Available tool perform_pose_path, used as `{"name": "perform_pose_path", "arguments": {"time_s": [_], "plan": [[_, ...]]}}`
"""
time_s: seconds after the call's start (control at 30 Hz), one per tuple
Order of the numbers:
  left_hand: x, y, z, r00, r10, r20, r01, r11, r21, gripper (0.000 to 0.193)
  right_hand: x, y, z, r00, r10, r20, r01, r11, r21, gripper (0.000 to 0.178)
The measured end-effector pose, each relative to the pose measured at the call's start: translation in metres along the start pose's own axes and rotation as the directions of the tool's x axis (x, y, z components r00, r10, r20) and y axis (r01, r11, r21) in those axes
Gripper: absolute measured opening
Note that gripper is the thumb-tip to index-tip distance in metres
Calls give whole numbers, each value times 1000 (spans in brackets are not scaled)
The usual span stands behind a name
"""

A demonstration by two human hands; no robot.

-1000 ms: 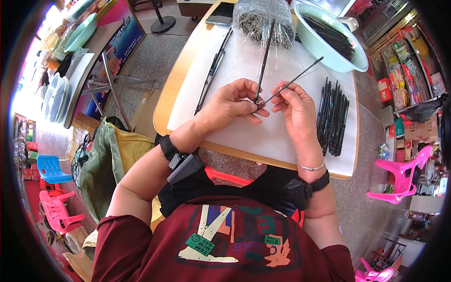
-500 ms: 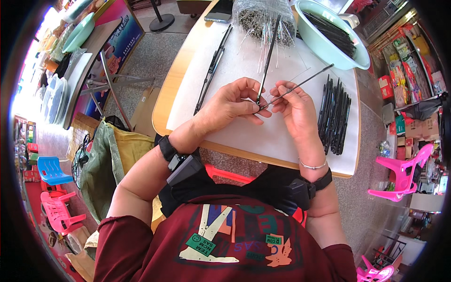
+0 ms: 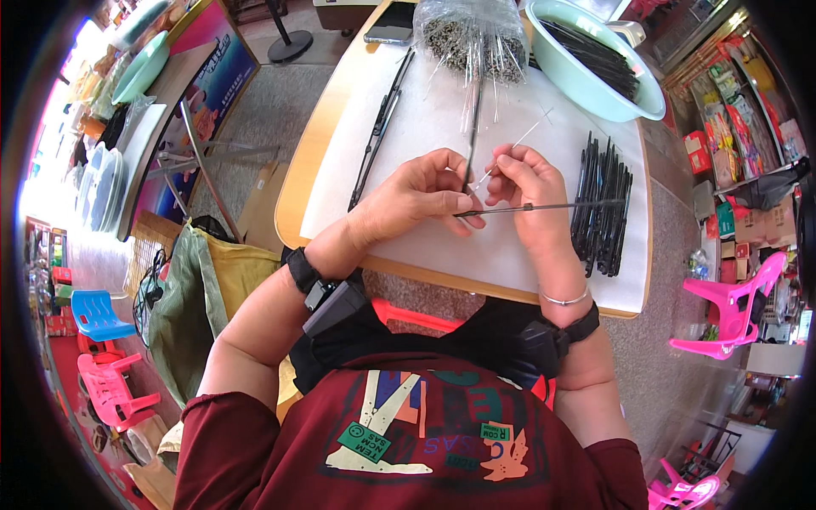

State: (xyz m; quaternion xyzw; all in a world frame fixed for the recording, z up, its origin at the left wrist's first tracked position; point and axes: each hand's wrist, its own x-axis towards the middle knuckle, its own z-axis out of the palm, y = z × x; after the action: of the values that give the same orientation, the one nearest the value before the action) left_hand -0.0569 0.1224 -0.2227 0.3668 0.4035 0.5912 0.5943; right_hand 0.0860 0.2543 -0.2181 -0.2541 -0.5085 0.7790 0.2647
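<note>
Mid-frame, the left hand pinches the near ends of an upper rod and a lower rod, the latter swung down to nearly level. The right hand pinches a wire, now splayed from that rod, seemingly freer to work.

Left fingers pinch black rods; right fingers, seemingly thin wire.

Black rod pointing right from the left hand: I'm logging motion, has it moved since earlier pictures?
Yes: the black rod swung down the view; its free end, formerly above the black bundle, now overlaps it.
</note>
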Motion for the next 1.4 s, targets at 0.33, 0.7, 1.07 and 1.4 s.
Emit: {"name": "perform_pose_path", "arguments": {"time_s": [0.33,0.7,1.07,1.4], "plan": [[5,-5,1,933,156,-325,-123,985,118,14,-11,-8,12,936,-194,293,224,972,-73,26],[2,-1,14,936,157,-316,-70,961,268,14,-11,-10,3,959,-66,275,87,994,-63,13],[-4,-7,13,882,208,-423,-98,959,266,15,-6,-5,-3,963,-105,249,93,994,56,16],[2,-12,14,905,218,-364,-46,903,427,18,-8,-4,-1,957,-111,267,124,992,-34,21]]}}
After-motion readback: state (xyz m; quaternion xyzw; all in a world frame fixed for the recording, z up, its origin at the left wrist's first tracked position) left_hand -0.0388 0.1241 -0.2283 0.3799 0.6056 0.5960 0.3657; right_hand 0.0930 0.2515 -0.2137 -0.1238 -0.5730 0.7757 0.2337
